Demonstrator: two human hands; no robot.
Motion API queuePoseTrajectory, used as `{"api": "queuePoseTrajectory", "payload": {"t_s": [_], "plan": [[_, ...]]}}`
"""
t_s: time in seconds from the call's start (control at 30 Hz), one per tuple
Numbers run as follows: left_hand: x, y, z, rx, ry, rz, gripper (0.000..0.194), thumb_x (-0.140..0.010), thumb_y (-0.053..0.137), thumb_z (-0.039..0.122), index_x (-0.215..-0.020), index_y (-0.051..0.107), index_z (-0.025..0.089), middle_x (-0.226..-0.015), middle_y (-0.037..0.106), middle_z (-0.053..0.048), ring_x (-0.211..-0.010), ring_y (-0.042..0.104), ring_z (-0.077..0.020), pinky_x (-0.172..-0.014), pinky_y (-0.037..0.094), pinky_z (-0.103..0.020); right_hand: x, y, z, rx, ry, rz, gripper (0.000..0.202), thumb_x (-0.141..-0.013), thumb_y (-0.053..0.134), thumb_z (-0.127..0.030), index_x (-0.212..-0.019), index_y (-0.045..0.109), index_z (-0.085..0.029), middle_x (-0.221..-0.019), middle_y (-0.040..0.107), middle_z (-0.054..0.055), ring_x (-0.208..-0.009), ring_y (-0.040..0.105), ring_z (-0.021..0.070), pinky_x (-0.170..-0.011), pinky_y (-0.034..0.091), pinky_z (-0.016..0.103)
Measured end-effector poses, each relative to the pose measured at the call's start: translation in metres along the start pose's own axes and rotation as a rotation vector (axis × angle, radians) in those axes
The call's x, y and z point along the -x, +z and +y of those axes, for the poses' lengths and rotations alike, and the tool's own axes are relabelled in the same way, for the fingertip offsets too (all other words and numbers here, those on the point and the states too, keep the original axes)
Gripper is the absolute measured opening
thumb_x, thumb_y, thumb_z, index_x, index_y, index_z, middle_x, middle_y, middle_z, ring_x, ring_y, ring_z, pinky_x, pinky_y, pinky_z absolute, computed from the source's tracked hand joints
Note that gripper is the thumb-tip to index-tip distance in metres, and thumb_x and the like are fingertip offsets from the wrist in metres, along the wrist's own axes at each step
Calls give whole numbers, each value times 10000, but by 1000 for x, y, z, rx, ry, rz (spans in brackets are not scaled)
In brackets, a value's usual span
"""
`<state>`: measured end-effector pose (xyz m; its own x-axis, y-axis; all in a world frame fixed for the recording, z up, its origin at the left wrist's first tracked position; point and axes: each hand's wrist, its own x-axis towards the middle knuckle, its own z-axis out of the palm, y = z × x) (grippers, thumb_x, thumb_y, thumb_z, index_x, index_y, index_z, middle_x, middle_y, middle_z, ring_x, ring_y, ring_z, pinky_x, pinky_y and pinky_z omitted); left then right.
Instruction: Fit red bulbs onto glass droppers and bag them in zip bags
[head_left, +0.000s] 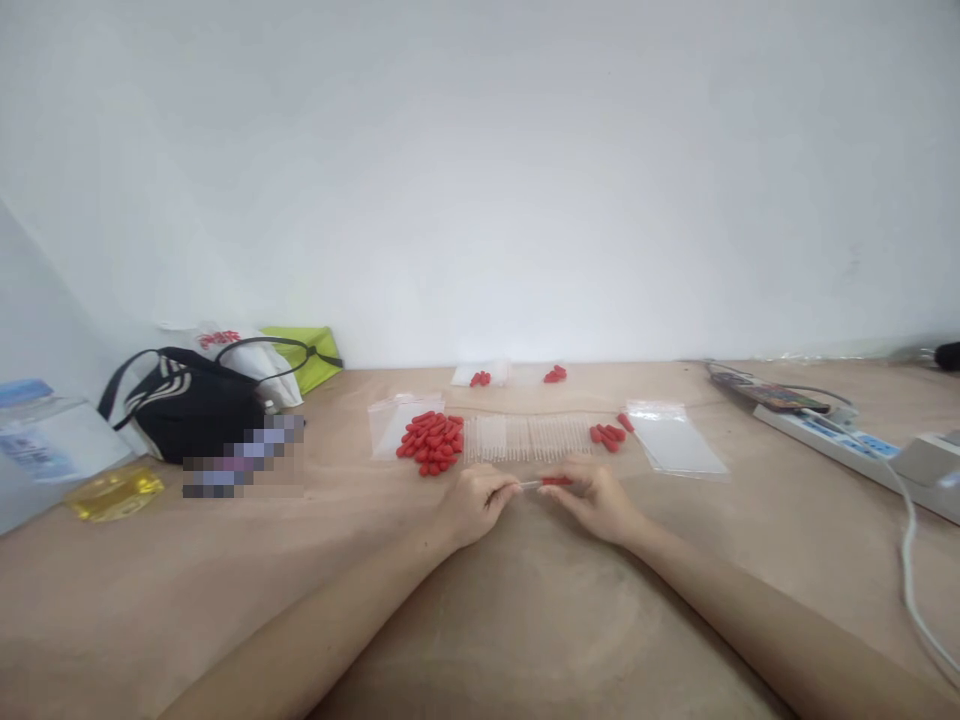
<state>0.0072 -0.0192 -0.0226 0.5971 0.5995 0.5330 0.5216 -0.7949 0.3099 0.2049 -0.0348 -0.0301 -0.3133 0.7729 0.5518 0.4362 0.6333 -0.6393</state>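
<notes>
Pinched in my left hand (478, 503) is a thin clear dropper tube (529, 485), held level just above the table. My right hand (598, 500) closes its fingers on a red rubber bulb (556, 481), which meets the tube's right end; how far the tube goes into it I cannot tell. Behind my hands lies a row of similar clear tubes (517, 438), side by side. A heap of red bulbs (430, 442) sits left of the row, and a few more red bulbs (608, 437) lie to its right.
Clear plastic bags (679, 440) lie at right, others behind the heap. Two small red clusters (555, 374) sit near the wall. A black bag (199, 405) and a bottle of yellow liquid (116, 493) stand left. A power strip (847, 445) with cable and a phone (769, 391) are right.
</notes>
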Motion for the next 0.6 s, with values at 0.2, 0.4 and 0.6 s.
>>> {"api": "queuePoseTrajectory", "payload": {"t_s": [0.2,0.4,0.6], "plan": [[-6,0,12,97,-172,-15,319,-848,424,249,-600,604,161,-525,582,23,-526,507,-109,-576,391,-213,-4,14,-9,-530,355,120,319,-612,639,-447,-795,566,-196,-780,634,28,-698,589,154,-679,465,310],[-5,-1,14,165,-160,5,232,-850,422,270,-822,630,171,-722,637,-3,-695,559,-135,-668,418,-238,-10,8,-9,-592,423,204,335,-678,560,-475,-844,570,-184,-766,647,51,-739,589,171,-694,454,308],[3,-6,3,33,-73,-51,157,-781,520,260,-833,638,171,-775,599,-40,-726,549,-160,-669,429,-264,-27,-73,44,12,633,494,397,-651,550,-457,-878,643,-145,-707,651,65,-653,582,193,-593,410,292]]}}
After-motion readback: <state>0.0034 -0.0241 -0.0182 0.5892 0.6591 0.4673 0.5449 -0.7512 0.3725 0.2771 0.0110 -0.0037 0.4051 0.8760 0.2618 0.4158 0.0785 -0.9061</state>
